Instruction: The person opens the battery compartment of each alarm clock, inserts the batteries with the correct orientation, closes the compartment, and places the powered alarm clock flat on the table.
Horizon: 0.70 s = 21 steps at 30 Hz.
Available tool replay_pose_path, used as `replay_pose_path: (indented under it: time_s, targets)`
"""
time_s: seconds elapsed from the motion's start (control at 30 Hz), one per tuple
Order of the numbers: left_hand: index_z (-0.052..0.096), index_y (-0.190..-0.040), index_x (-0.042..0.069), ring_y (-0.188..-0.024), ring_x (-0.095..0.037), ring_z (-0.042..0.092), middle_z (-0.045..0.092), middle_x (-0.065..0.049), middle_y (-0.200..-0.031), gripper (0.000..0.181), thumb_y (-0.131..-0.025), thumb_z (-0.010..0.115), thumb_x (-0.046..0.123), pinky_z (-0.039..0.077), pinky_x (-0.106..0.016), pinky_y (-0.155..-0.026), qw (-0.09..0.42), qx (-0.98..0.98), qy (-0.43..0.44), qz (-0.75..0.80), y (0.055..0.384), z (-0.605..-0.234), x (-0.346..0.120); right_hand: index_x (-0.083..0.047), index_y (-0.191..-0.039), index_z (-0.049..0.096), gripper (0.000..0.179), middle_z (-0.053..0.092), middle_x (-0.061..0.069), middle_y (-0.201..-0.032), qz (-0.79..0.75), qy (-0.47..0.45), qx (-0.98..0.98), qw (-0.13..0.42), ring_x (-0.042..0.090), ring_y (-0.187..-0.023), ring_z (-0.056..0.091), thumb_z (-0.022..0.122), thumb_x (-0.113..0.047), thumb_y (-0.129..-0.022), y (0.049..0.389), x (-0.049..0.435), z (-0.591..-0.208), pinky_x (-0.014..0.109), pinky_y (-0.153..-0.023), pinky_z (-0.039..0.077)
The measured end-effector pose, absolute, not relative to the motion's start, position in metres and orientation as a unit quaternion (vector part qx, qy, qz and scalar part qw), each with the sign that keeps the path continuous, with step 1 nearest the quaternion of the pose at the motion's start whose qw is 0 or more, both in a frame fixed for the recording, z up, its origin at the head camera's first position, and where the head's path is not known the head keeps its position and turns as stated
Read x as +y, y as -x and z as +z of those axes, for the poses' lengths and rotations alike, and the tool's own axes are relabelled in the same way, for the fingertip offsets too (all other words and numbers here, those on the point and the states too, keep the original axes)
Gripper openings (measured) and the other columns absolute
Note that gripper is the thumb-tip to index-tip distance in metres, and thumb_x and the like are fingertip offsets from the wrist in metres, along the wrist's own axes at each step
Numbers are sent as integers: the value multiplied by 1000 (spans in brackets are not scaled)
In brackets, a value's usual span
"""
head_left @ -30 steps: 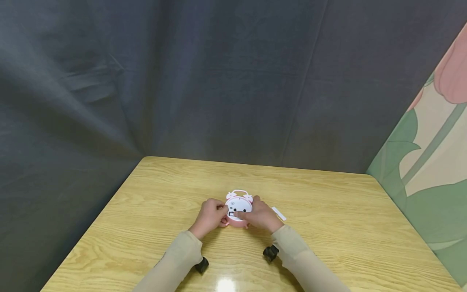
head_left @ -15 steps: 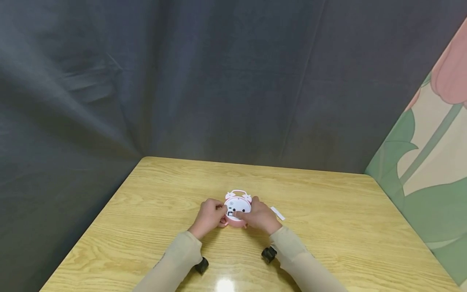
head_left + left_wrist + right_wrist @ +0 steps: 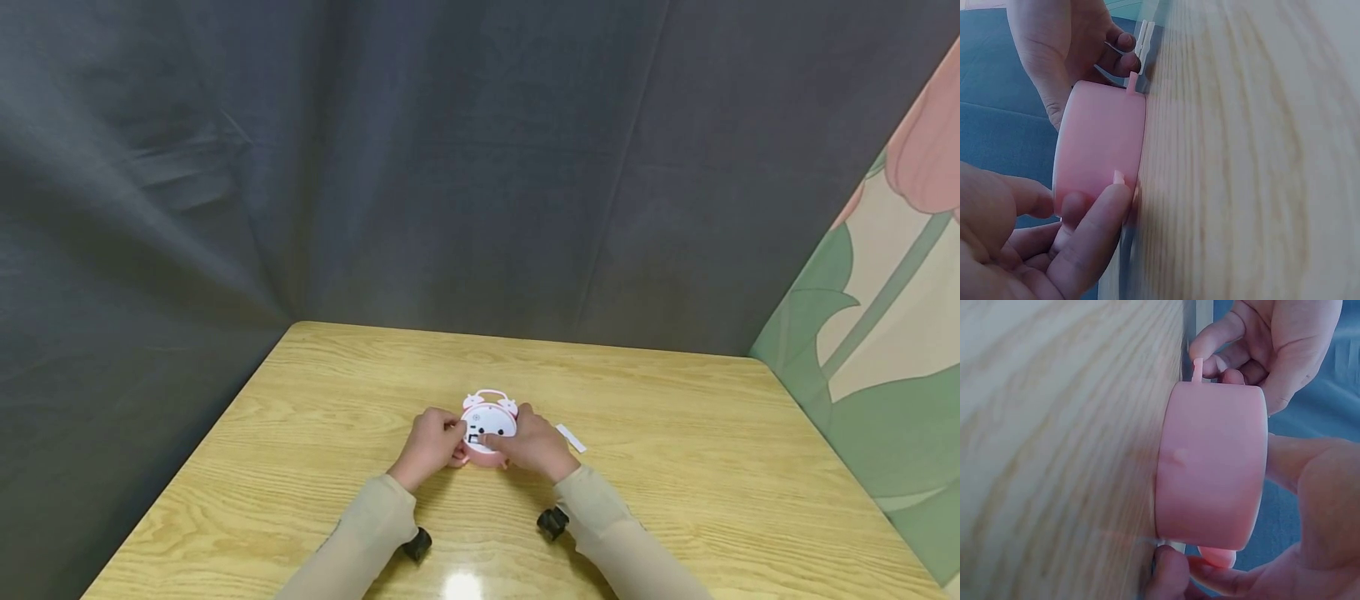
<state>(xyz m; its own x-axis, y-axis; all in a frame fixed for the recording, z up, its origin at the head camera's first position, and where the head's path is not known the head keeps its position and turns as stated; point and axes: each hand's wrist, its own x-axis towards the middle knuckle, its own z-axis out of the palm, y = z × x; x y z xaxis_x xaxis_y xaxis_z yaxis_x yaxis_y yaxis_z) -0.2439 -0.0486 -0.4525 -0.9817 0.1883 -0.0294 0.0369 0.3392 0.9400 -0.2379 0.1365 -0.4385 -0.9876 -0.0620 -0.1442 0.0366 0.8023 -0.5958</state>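
Note:
A pink alarm clock (image 3: pixel 492 416) with twin bells and a handle lies face down on the wooden table, its white back up. My left hand (image 3: pixel 429 446) grips its left edge, fingers around a small foot in the left wrist view. From the right, my right hand (image 3: pixel 536 442) holds the clock's side, its thumb pressing on the back beside a dark rectangular opening (image 3: pixel 472 438). What lies under that thumb is hidden. Both wrist views show the pink side wall (image 3: pixel 1100 144) of the clock, with the hands at either end.
A small white plastic strip (image 3: pixel 572 438) lies on the table (image 3: pixel 675 467) just right of my right hand. Dark cloth (image 3: pixel 480 167) hangs behind the table's far edge. A flower-patterned curtain (image 3: pixel 892 333) borders the right side.

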Motion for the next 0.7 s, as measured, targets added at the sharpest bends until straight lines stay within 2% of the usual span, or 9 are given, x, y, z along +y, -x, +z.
replay_pose_path:
  time_s: [0.37, 0.57, 0.7]
  targets:
    - [70, -96, -9, -55, -14, 64, 66, -13, -68, 23, -97, 51, 4, 62, -28, -54, 73, 818, -63, 567, 246, -452, -49, 5, -126, 47, 76, 62, 8, -89, -321, 8, 944, 75, 22, -77, 58, 77, -50, -83, 241, 136, -438, 31, -63, 47]
    - [69, -101, -11, -54, -14, 64, 66, -13, -67, 23, -97, 52, 5, 62, -29, -53, 80, 813, -55, 574, 246, -453, -47, 0, -127, 51, 73, 62, 8, -95, -291, 37, 956, 32, 19, -80, 58, 78, -50, -81, 242, 144, -437, 35, -65, 51]
    - [65, -108, -13, -52, -15, 64, 65, -13, -67, 25, -97, 53, 6, 62, -30, -52, 89, 808, -53, 581, 247, -454, -47, -1, -123, 60, 47, 62, 8, -91, -284, 70, 956, -26, 19, -76, 56, 71, -34, -91, 241, 158, -435, 34, -60, 50]
